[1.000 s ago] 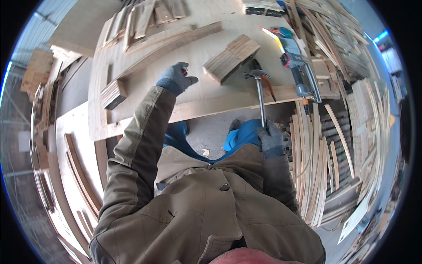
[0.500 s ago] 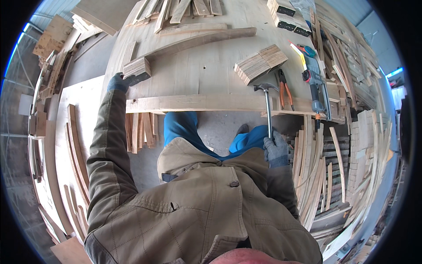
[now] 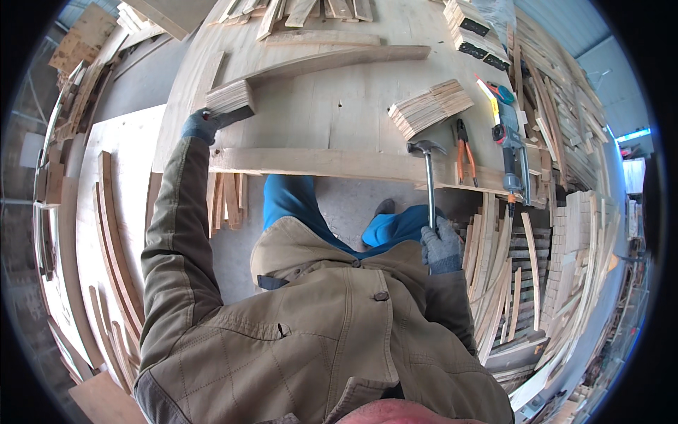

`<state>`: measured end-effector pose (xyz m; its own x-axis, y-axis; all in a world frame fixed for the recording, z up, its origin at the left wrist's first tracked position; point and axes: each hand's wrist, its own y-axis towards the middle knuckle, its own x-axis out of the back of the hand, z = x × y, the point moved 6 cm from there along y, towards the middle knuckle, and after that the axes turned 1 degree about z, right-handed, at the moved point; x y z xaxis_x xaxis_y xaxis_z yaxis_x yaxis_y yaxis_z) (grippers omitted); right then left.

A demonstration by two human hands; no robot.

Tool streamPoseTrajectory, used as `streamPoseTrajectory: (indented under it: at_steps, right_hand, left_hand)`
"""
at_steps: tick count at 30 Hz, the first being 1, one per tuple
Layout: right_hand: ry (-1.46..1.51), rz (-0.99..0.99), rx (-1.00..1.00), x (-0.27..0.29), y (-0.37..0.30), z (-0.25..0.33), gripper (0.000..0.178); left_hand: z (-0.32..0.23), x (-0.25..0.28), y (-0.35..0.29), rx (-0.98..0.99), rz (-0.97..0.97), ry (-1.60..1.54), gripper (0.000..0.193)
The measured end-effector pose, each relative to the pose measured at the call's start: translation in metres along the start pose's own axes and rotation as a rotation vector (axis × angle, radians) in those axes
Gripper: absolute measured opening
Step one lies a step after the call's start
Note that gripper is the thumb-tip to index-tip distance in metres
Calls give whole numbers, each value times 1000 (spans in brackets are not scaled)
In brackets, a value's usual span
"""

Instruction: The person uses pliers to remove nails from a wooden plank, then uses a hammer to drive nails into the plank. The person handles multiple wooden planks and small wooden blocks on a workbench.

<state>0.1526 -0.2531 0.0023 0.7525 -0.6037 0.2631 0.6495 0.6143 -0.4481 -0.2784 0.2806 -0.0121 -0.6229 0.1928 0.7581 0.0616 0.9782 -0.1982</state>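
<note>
My left hand (image 3: 200, 126), in a grey glove, is closed on the near left corner of a layered wooden block (image 3: 229, 101) at the left of the workbench (image 3: 304, 127). The block has a dark end face and sits against the near end of a long wooden strip (image 3: 346, 61). In my gloved right hand (image 3: 441, 246), held low by the bench's front edge, is a claw hammer (image 3: 430, 184) gripped by its handle. Its metal head points up, close to a second wooden block (image 3: 431, 108). My right fingers wrap around the handle.
Orange-handled pincers (image 3: 464, 154) and a teal-grey power tool (image 3: 507, 145) lie at the bench's right. Dark-ended wood bundles (image 3: 480, 39) are at the far right. Loose strips (image 3: 304, 10) lie at the back. Stacked slats (image 3: 494, 268) stand beside me on the right.
The whole view has shifted slightly, so the bench and things on it appear further right. My left hand stays on the block, and my right keeps hold of the hammer.
</note>
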Motion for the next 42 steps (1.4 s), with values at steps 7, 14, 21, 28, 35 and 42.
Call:
streamPoseTrajectory:
  at_steps: [7, 14, 21, 28, 35, 42]
  right_hand:
    - [40, 26, -71, -6, 0, 2, 29]
    - [36, 62, -24, -1, 0, -4, 21]
    - [63, 65, -20, 0, -2, -9, 21]
    - [76, 61, -41, 1, -3, -11, 25]
    - [-4, 35, -2, -3, 2, -11, 28]
    - [-78, 27, 5, -1, 4, -9, 33]
  left_hand:
    - [-52, -68, -82, -116, 156, -112, 53]
    - [-88, -93, -124, -153, 190, -204, 45]
    - [-89, -57, -82, -349, -90, 124, 58]
    - [-74, -89, -49, -195, 179, 12, 53]
    - [-67, -88, -45, -280, 83, -27, 42]
    - [-120, -13, -62, -95, -19, -486, 28]
